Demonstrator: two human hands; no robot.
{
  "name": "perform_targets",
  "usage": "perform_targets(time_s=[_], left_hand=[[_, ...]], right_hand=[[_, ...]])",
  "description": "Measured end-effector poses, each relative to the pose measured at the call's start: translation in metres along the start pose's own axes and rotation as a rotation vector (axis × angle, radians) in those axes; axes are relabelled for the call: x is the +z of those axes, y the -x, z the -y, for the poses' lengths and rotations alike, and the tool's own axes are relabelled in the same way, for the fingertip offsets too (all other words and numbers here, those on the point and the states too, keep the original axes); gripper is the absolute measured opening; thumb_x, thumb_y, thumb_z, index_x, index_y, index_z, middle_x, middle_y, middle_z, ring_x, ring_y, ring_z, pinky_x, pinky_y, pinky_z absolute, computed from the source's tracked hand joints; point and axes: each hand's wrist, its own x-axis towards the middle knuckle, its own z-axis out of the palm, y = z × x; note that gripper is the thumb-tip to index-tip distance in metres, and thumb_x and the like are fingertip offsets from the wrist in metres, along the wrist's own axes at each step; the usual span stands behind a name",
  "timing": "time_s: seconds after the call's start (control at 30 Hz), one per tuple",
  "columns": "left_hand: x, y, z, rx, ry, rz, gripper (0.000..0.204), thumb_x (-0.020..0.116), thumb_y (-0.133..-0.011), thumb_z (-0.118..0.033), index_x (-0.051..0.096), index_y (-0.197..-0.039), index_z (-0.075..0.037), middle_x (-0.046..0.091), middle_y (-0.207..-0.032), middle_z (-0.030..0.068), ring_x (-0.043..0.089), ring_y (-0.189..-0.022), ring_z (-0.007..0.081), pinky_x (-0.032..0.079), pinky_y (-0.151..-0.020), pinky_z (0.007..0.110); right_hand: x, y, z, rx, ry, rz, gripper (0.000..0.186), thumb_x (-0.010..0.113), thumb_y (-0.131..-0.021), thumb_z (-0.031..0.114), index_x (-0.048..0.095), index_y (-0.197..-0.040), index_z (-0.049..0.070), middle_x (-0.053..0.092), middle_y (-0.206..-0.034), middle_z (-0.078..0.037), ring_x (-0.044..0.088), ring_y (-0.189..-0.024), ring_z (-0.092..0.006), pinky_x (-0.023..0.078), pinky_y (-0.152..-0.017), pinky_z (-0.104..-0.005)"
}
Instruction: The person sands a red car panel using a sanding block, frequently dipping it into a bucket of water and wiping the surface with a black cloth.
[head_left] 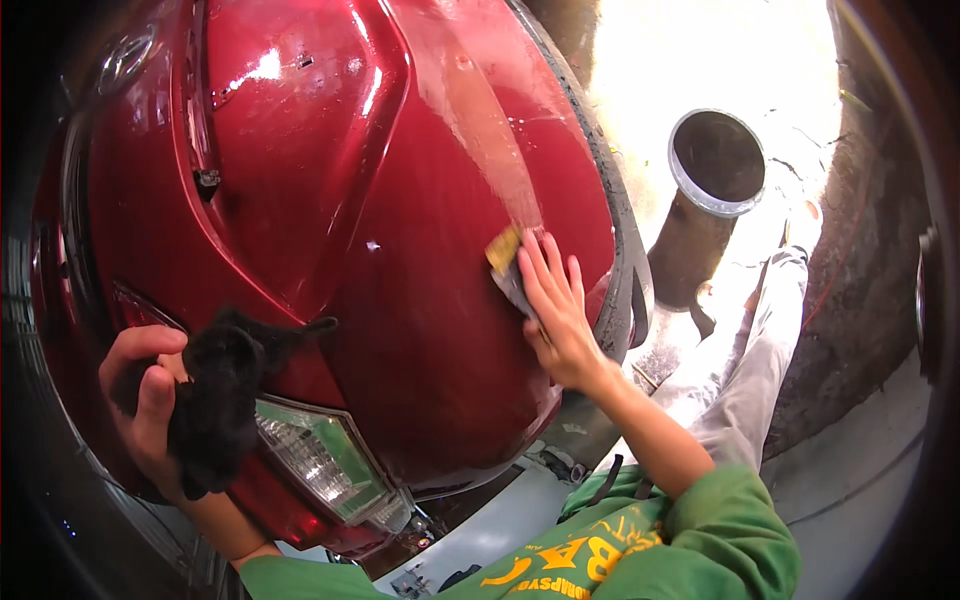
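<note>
Left hand (148,420): clamped on bunched black cloth (215,400), beside tail lamp (325,465) | Right hand (560,315): fingers straight over yellow-and-grey pad (507,262), thumb's grip cannot be told | Pad: on red car body (430,330), inward of its black-trimmed edge | Bucket (715,207): on floor beyond that edge

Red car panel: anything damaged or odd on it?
Yes: a dull, pale band runs down the glossy red panel toward the right hand. It breaks the otherwise shiny finish; whether it is damage or residue, I can't tell.
</note>
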Motion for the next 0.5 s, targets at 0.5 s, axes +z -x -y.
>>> perform_targets(time_s=[0.5], left_hand=[[0.006, -0.008, -0.006, 0.017, 0.017, 0.024, 0.04, 0.063, -0.096, -0.027, 0.055, -0.11, 0.01, 0.055, -0.069, 0.0054, 0.05, -0.06, 0.0105, 0.04, -0.057, 0.025]], right_hand=[[0.002, -0.002, 0.003, 0.038, 0.068, 0.01, 0.075, 0.053, -0.092, 0.011, 0.02, -0.159, 0.001, 0.017, -0.166, -0.02, 0.01, -0.154, -0.0455, 0.005, -0.115, -0.0702]])
